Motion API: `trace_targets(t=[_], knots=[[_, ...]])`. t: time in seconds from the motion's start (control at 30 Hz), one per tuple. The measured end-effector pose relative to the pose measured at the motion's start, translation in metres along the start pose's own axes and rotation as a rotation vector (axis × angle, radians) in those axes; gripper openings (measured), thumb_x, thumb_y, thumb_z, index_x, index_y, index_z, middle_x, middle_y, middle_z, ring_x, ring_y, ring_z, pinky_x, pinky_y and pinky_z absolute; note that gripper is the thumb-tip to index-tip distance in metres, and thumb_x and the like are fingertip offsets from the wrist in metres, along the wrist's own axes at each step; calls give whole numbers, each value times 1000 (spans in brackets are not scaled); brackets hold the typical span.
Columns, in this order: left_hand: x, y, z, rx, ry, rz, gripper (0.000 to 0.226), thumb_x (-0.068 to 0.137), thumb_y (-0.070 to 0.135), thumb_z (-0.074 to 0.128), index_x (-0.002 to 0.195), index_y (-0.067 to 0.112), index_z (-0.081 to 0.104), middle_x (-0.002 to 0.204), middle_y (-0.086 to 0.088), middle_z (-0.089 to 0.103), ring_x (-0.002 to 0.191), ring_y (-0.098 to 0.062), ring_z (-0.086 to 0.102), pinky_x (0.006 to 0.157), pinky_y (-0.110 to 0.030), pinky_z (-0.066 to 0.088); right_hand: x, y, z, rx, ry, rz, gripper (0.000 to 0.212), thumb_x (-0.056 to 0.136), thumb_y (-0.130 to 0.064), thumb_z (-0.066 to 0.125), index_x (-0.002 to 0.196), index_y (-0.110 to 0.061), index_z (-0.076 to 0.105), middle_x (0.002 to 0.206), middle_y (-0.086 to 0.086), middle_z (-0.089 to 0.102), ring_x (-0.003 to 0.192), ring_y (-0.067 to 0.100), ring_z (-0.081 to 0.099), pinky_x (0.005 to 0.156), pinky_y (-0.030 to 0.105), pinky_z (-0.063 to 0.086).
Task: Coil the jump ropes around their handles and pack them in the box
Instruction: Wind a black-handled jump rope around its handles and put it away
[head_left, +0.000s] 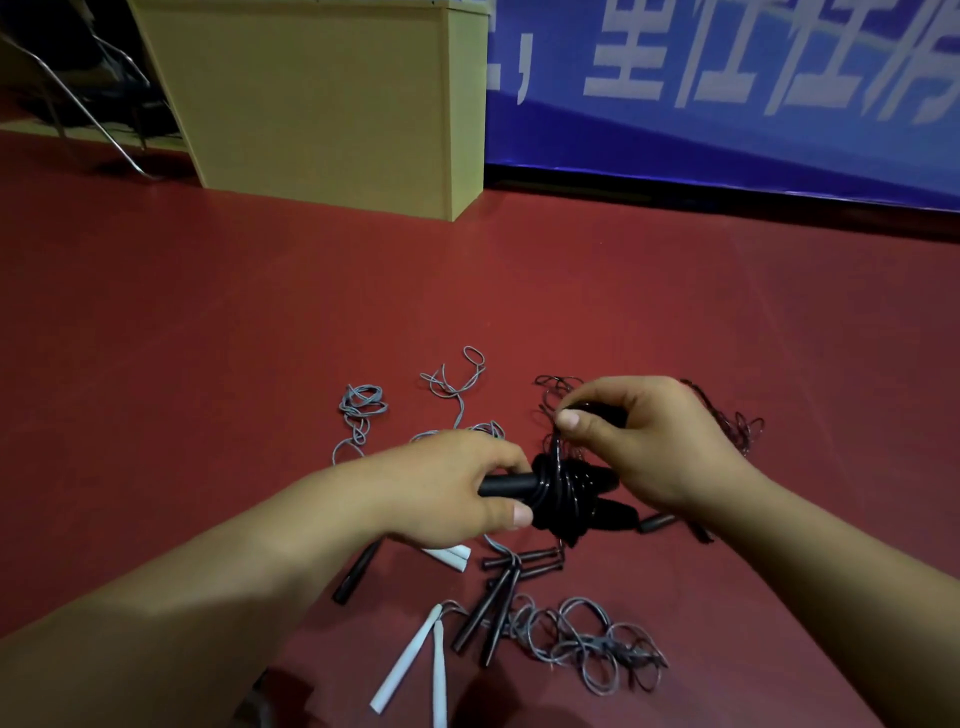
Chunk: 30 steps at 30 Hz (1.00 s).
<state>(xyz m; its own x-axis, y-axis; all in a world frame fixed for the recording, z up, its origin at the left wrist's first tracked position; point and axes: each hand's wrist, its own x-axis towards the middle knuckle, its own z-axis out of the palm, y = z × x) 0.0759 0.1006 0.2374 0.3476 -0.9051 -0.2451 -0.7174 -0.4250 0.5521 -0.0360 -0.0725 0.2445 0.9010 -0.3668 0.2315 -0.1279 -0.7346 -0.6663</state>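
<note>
Left hand (457, 488) round black handles (511, 486), glossy black rope (558, 491) coiled tight.

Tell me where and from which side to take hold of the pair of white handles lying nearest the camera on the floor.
Take the white handles near their joined upper ends, where they converge and the grey rope leaves them; one grip can probably close on both there. Come from above: they lie flat on the red floor, splayed apart at the lower ends. Both hands are busy now, the left hand and right hand winding the black rope.

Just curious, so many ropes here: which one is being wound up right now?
The black jump rope held between the left hand and right hand; its cord wraps its handles, while the others lie loose.
</note>
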Motion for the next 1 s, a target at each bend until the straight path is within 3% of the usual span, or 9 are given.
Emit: trace_targets(t=[0.2,0.3,0.4,0.47,0.53,0.63,0.7,0.87,1.0], knots=[[-6,-1,-1,-360,-168,86,11,88,35,64,98,29,63,79,-6,55,74,-16,51,70,-40,42,5,7,-4,145,-43,96,33,69,-45,78,75,-13,70,58,4,60,51,8,49,49,21,42],[-14,2,-6,-580,-215,138,19,90,25,61,106,15,64,78,1,57,70,-8,50,68,-24,38,8,4,-11,382,-143,235,47,63,-44,76,75,0,63,55,0,52,46,9,42,44,19,37],[-19,2,-14,-700,-238,188,35,92,19,56,118,-4,55,77,5,62,68,-5,52,67,-16,41,10,6,-8,600,-302,373,32,69,-34,71,78,-5,62,60,2,60,49,10,53,47,18,45],[-21,5,-17,-782,-222,216,33,92,19,54,115,-4,55,76,4,62,67,-9,52,66,-17,44,11,15,1,729,-257,384,10,79,-18,71,79,-11,65,67,-1,66,62,13,61,53,19,50],[-20,6,-16,-858,-172,201,30,91,23,54,112,2,55,76,3,62,67,-10,52,65,-18,45,9,17,7,706,-202,355,9,89,-5,64,85,-13,64,73,0,66,72,17,60,56,22,48],[-18,8,-15,-1026,-93,92,41,93,37,58,115,3,52,73,3,58,64,-11,49,61,-20,39,2,2,14,640,-227,333,19,96,-8,55,77,-11,58,57,1,55,52,14,43,48,24,34],[-16,8,-15,-1070,-1,26,30,89,42,54,102,15,58,69,4,55,61,-11,46,59,-24,33,0,-8,19,536,-263,325,20,100,-17,51,84,-11,61,57,0,58,45,11,43,43,21,33],[-7,2,-15,-992,242,-103,22,99,38,46,90,20,53,64,5,54,52,-8,43,52,-22,30,-5,-15,28,163,-327,158,17,97,-22,56,112,-28,61,74,2,69,55,9,57,55,23,47],[-3,-6,-15,-809,300,-179,27,101,39,47,83,21,56,64,8,58,52,-5,45,51,-21,33,-7,-21,29,160,-383,168,15,94,-18,56,107,-26,60,83,11,71,55,11,60,58,28,50]])
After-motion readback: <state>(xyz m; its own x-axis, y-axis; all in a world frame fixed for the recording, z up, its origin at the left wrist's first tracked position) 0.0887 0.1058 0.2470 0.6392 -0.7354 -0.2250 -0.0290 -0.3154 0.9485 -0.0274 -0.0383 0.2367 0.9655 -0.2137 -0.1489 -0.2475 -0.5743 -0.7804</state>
